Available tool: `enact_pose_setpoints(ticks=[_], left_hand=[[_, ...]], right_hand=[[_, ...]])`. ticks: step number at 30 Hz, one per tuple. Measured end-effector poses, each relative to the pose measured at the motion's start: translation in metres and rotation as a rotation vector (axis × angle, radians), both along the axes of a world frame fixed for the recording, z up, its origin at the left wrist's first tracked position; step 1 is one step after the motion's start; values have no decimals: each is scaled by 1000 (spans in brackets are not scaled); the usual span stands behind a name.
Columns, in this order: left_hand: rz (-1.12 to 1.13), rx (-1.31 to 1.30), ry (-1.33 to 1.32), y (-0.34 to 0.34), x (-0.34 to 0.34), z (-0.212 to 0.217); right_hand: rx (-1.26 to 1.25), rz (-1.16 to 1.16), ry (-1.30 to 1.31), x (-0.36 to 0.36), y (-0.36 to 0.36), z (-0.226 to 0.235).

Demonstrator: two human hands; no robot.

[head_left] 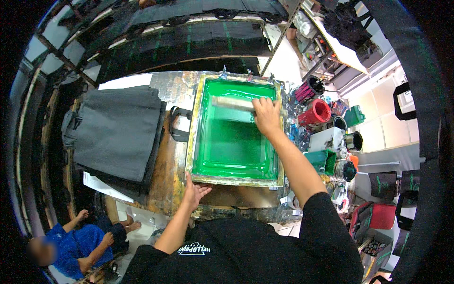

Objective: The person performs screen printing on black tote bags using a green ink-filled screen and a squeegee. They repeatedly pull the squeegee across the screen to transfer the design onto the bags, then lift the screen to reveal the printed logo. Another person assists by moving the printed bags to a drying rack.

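Observation:
A screen printing frame [193, 137] lies on the worktable, its mesh coated with wet green ink [231, 142]. Across the far part of the mesh is a squeegee [231, 103] with a pale bar, slightly blurred. My right hand [266, 115] is closed over the squeegee's right end. At the frame's near left corner, my left hand [193, 191] rests with its thumb against the edge and its fingers stretched out to the right. Black handles of a bag [177, 124] stick out from under the frame's left side. Hinge clamps [223, 73] hold the far edge.
A stack of black fabric bags [116, 132] lies left of the frame. Along the right stand a red ink pot [316, 112], a green container [322, 161] and several cans. A person in blue [87, 246] sits at the lower left. Racks of black bags [189, 42] stand behind.

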State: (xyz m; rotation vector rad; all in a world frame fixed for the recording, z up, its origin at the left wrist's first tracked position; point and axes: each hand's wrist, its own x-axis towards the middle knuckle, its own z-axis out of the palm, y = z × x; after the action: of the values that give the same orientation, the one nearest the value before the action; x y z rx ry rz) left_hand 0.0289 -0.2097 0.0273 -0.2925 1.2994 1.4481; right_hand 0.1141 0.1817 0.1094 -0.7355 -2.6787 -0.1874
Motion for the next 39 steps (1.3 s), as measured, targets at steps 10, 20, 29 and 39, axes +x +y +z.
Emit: enact_pose_setpoints(ticks=[10, 20, 29, 39], left_hand=[[74, -102, -6, -1, 3, -15], [42, -42, 9, -10, 4, -21], [47, 45, 21, -10, 5, -15], [-30, 116, 7, -4, -4, -11]], right_hand=[[111, -5, -128, -89, 91, -53], [99, -22, -129, -100, 99, -67], [-209, 45, -179, -7, -17, 2], [-390, 91, -366, 87, -156, 9]])
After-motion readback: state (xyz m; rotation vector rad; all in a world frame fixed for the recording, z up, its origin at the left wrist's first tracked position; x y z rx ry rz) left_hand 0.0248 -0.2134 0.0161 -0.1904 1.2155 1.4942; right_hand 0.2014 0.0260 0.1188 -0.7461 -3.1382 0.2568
